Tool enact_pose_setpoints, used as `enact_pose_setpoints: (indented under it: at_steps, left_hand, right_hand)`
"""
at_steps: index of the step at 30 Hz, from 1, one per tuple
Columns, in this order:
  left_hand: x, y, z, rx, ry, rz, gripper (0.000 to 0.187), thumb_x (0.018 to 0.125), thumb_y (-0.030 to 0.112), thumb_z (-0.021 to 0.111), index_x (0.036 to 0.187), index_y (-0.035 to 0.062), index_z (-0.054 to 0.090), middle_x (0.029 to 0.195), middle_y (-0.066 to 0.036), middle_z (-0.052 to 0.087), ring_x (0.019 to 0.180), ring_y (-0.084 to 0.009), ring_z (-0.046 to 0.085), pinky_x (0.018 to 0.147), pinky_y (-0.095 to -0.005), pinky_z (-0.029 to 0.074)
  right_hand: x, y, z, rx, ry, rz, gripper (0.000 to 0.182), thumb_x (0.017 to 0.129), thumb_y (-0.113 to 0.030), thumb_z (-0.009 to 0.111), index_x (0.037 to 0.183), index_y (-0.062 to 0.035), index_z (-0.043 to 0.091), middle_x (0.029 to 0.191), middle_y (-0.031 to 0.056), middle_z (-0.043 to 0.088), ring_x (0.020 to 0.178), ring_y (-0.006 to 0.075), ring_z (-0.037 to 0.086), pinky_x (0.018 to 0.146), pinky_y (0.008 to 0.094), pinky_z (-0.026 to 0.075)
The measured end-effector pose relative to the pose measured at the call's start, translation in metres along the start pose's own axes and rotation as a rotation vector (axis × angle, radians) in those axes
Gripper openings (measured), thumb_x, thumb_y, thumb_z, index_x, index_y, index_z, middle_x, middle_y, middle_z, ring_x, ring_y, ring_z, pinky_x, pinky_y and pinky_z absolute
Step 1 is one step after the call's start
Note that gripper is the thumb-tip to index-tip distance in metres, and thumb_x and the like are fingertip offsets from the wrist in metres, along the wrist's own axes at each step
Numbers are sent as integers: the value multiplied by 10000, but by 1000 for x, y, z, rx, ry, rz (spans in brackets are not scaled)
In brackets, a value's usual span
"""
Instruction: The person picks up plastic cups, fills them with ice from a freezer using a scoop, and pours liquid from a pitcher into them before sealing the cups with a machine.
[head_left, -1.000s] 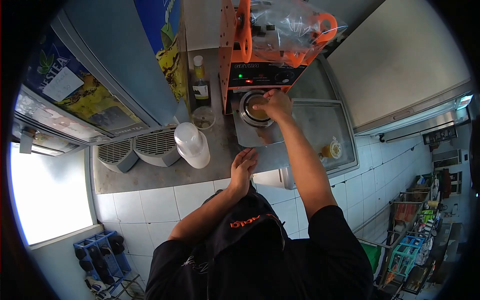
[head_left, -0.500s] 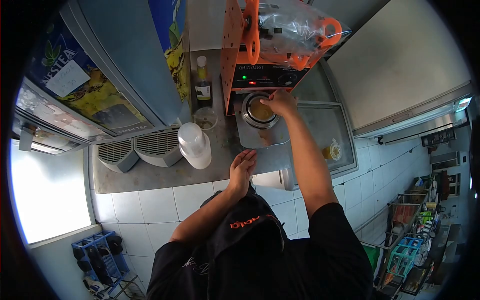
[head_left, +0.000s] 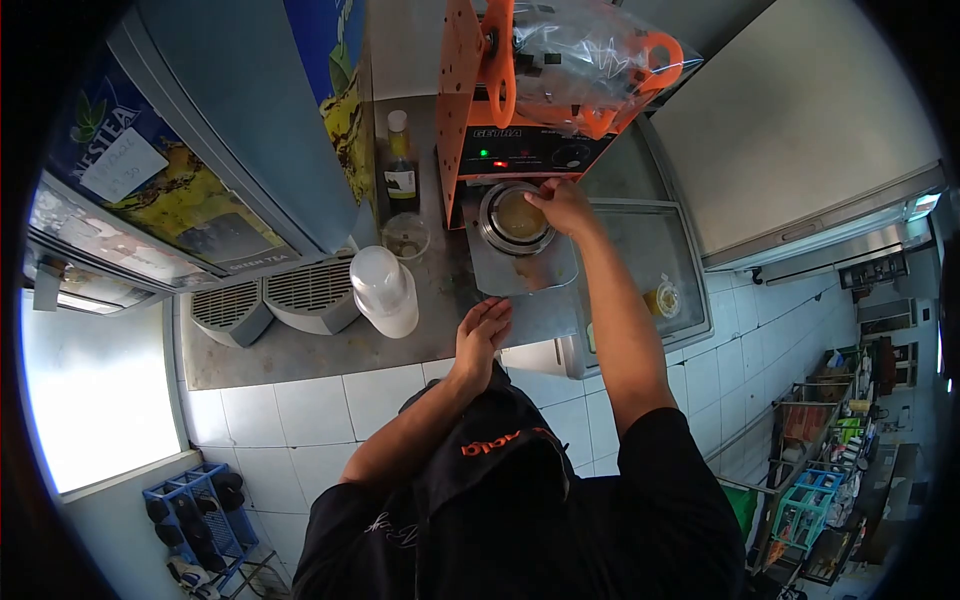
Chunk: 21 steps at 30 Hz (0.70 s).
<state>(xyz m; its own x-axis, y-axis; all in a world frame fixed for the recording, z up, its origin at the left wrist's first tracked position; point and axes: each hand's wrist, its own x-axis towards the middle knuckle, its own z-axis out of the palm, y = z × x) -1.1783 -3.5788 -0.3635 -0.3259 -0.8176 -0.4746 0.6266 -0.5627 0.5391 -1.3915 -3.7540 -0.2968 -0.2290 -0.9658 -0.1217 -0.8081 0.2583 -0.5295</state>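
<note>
Fingers of the right hand [head_left: 566, 207] pinch the cup [head_left: 517, 217] rim in the sealing machine [head_left: 520, 130]; left hand [head_left: 481, 335] rests flat, grip released, on the tabletop [head_left: 330, 350].

On the counter stand one orange sealing machine [head_left: 520, 90] holding one cup [head_left: 517, 216], one bottle [head_left: 401, 165], one white container [head_left: 384, 290], and two grey vents [head_left: 272, 305].

Single view, head-mounted, wide fisheye lens with dark round vignette. Looks steeply down from above the person's cap [head_left: 490, 450] and shoulders onto a steel counter [head_left: 330, 345], the orange sealing machine [head_left: 520, 110] at frame top. Near range: both arms fill the centre. Periphery bends outward, taking in tiled floor [head_left: 300, 400], left, and distant shelving [head_left: 830, 470], lower right. No second view shares the scene.
</note>
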Motion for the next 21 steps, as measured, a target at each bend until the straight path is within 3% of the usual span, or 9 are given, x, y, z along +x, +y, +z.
enact_pose_setpoints:
  at_steps: [3, 6, 7, 9, 12, 15, 18, 21]
  left_hand:
    - [-11, 41, 3, 634, -162, -75, 265, 948, 78, 583, 1197, -9, 605, 1107, -148, 712, 997, -246, 699, 831, -343, 561]
    - [-15, 74, 19, 1240, -60, 574, 220, 911, 127, 655, 1094, 5, 656, 918, -157, 733, 771, -279, 721, 653, -361, 551]
    - [-9, 84, 25, 1241, -18, 499, 311, 852, 131, 721, 1140, 42, 645, 1044, -195, 707, 868, -318, 697, 721, -373, 537]
    - [13, 92, 36, 1390, 100, 844, 452, 797, 144, 780, 1202, 27, 617, 1179, -199, 667, 1030, -354, 635, 864, -405, 515]
    - [49, 98, 48, 1510, 112, 1051, 711, 693, 198, 869, 1290, -14, 545, 1257, -196, 618, 1161, -365, 554, 991, -446, 453]
    - [60, 100, 69, 1475, 119, 984, 924, 587, 241, 929, 1337, -62, 484, 1242, -196, 616, 1169, -379, 537, 1023, -472, 427]
    - [61, 94, 76, 1263, 13, 986, 1049, 513, 237, 971, 1378, -31, 442, 1252, -190, 614, 1204, -348, 548, 1021, -459, 456]
    - [50, 82, 88, 815, -247, 920, 1020, 542, 177, 976, 1380, 1, 421, 1240, -167, 636, 1193, -297, 595, 1002, -420, 497]
  right_hand:
    - [-7, 5, -4, 129, 1, -109, 405, 839, -400, 785, 903, -15, 676, 891, 139, 715, 826, 259, 697, 717, 365, 513]
    - [-10, 3, -5, 328, -35, -79, 369, 841, -341, 798, 861, 2, 663, 771, 115, 682, 666, 209, 659, 645, 364, 499]
    - [-14, 5, -5, 347, -23, -98, 351, 847, -318, 795, 853, 5, 658, 743, 106, 670, 631, 195, 643, 621, 356, 491]
    - [-18, 3, -6, 381, 4, -152, 319, 860, -273, 789, 839, 12, 649, 687, 88, 647, 561, 167, 612, 572, 340, 475]
    - [-37, -13, -18, 403, -21, -160, 276, 912, -235, 757, 912, 2, 615, 696, 1, 576, 548, 89, 528, 519, 261, 435]
    - [-56, -28, -36, 482, -12, -150, 278, 916, -239, 754, 922, 0, 613, 688, 3, 571, 556, 87, 530, 527, 259, 437]
    - [-84, -40, -65, 638, -37, -120, 272, 919, -241, 751, 951, -8, 616, 706, 3, 578, 573, 81, 536, 541, 243, 444]
    - [-114, -37, -82, 874, -131, -76, 244, 931, -226, 734, 972, -20, 609, 733, -1, 587, 592, 74, 540, 556, 232, 452]
